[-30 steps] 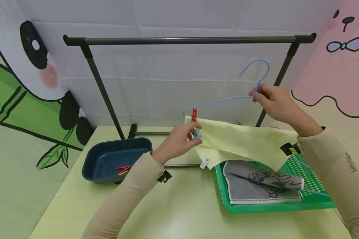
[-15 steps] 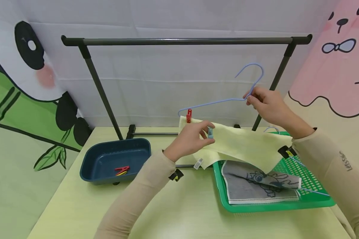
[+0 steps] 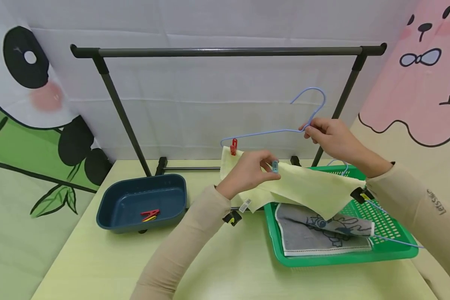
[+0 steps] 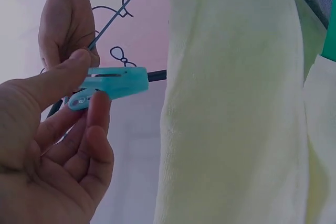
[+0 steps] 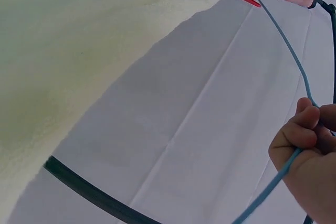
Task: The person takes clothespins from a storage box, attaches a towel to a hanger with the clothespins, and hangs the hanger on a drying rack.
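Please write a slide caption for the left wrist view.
Left hand pinches a turquoise clip beside a pale yellow cloth.

L hand [image 3: 248, 171] w/ clip [image 3: 275, 166], R [image 3: 331, 139] w/ hanger [image 3: 262, 133]

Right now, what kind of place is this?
Maybe a pretend laundry corner: there's a dark clothes rack on a table, a pale yellow towel with a blue hanger, and cartoon animals behind.

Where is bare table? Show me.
Pale green tabletop is bare before the dark blue plastic tub, left of the beige left sleeve, and between that sleeve and the green plastic basket. Crowded: that basket, holding a grey printed cloth; in the head view, a pale yellow cloth overlaps it.
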Motion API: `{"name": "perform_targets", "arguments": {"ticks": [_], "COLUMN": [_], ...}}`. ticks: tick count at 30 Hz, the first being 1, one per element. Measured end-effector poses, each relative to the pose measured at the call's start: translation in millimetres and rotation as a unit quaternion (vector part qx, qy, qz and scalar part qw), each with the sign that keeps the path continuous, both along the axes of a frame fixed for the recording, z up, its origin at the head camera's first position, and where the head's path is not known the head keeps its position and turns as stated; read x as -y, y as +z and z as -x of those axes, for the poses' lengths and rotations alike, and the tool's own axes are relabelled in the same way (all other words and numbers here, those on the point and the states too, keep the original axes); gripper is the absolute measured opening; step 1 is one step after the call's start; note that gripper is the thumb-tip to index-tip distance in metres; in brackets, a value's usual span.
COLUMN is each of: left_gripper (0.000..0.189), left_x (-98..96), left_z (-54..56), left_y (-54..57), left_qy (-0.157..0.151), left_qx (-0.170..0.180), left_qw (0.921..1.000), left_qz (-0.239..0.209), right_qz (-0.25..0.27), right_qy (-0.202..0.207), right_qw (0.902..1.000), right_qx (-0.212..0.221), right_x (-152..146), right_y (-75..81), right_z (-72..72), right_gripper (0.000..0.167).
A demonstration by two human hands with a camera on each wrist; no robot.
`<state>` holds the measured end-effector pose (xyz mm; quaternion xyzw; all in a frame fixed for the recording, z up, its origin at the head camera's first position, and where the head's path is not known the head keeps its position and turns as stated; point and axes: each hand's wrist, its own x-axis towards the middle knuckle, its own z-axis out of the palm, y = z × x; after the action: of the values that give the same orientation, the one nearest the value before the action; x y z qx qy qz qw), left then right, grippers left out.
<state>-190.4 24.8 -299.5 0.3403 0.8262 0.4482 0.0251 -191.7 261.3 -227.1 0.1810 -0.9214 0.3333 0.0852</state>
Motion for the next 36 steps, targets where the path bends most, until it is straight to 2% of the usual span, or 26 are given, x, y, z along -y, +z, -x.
{"name": "perform_targets", "arguments": {"ticks": [6,13,23,29,36], "left_gripper": [0.035,0.042,0.028,0.023,0.024], "left_x": [-5.3,-13.5,-22.9,-26.5,-32.8], "left_z": [1.3,1.1,-2.7,-2.3,1.3], "left_y": [-2.5,-0.4,4.8,7.2,7.8], "left_qy": [-0.034,-0.060,-0.031,-0.018,-0.025], "left_qx": [-0.003,-0.026,-0.015,-0.030,-0.054], "left_qw": [0.9994,0.9979,0.9994,0.9989,0.9979], "left_qz": [0.002,0.001,0.009,0.032,0.024], "right_qz": [-0.003,-0.008,-0.009,-0.006,-0.005], "right_qy": [0.001,-0.001,0.005,0.008,0.003], "right_qw": [1.0000,0.9997,0.9998,0.9998,0.9999], "right_qx": [-0.009,-0.021,-0.016,-0.020,-0.014], "right_x": [1.5,-0.1,2.7,5.3,5.2], "right_y": [1.3,6.4,10.0,8.2,8.4], "right_z": [2.0,2.9,0.6,0.7,-0.4], "right_gripper": [0.029,0.033,0.031,0.028,0.027]}}
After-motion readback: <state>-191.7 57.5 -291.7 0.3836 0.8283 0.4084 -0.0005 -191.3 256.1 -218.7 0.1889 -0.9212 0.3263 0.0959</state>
